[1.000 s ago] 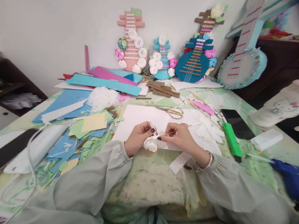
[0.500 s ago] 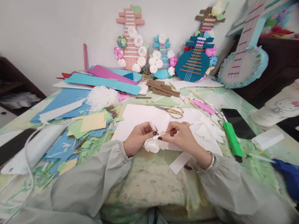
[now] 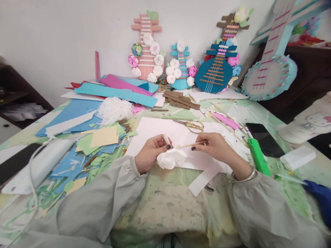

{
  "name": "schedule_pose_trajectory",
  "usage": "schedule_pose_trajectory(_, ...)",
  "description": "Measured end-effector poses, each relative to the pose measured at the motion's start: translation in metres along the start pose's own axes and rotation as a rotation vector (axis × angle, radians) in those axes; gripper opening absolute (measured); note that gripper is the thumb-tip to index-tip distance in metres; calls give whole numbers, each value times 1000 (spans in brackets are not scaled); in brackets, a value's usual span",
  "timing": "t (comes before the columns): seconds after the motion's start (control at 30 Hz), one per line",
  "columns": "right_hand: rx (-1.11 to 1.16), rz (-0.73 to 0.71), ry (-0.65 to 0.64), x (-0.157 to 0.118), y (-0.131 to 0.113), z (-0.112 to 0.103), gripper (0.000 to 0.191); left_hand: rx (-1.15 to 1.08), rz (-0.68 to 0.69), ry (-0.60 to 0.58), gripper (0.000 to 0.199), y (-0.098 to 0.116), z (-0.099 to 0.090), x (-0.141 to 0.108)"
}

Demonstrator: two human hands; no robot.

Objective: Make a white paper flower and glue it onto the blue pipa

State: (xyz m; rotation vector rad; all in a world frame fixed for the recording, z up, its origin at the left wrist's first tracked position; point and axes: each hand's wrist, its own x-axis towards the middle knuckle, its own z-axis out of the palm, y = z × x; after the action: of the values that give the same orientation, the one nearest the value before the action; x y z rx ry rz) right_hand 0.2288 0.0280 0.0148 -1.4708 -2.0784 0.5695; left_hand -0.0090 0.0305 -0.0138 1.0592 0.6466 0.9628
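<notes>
My left hand (image 3: pixel 152 153) pinches a white paper flower (image 3: pixel 168 160) over the front part of a white sheet (image 3: pixel 143 130). The flower's petals spread below and to the right of my fingertips. In my right hand (image 3: pixel 212 146) is a thin wooden stick (image 3: pixel 188 145), held between thumb and fingers, its tip close to the flower. Whether the tip touches the petals I cannot tell. Just beyond my hands lie gold-handled scissors (image 3: pixel 194 126). A white paper strip (image 3: pixel 203 178) rests below my right hand.
Left are blue and green paper scraps (image 3: pixel 100 158), white string (image 3: pixel 115 110) and a cable (image 3: pixel 30 171). A green glue gun or cutter-like tool (image 3: pixel 258 157), a phone (image 3: pixel 264 139) and a cup (image 3: pixel 314 117) stand or lie right. Several decorated paper lutes (image 3: pixel 213 74) lean on the wall.
My right hand has moved right, drawing the stick back from the flower. My left hand keeps its hold on the flower. The whole view has shifted slightly.
</notes>
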Motion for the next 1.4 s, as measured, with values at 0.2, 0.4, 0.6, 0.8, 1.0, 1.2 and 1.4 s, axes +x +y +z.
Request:
schedule_pose_trajectory(0.2, 73, 41, 95, -5, -7, -17, 17, 7, -62, -47, 40, 0, 3, -2)
schedule_pose_trajectory(0.4, 503, 13, -90, -12, -46, 15, 24, -3, -99, -115, 37, -4, 8, -5)
schedule_pose_trajectory(0.6, 781, 53, -207, -11, -51, 28, 26, -18, -121, -135, 35, -8, 9, -4)
schedule_pose_trajectory(0.8, 811, 51, -173, -10, -49, 29, 24, -14, -130, -155, 32, -6, 11, -5)
schedule_pose_trajectory(1.0, 789, 82, -50, -10, -49, 34, 27, 8, -129, -140, 34, -3, 13, -5)
schedule_pose_trajectory(1.2, 720, 115, 46, -12, -50, 37, 19, 46, -91, -129, 32, -3, 14, -6)
schedule_pose_trajectory(1.4, 608, 128, 138, -13, -48, 40, 11, 7, -73, -145, 31, -5, 13, -5)
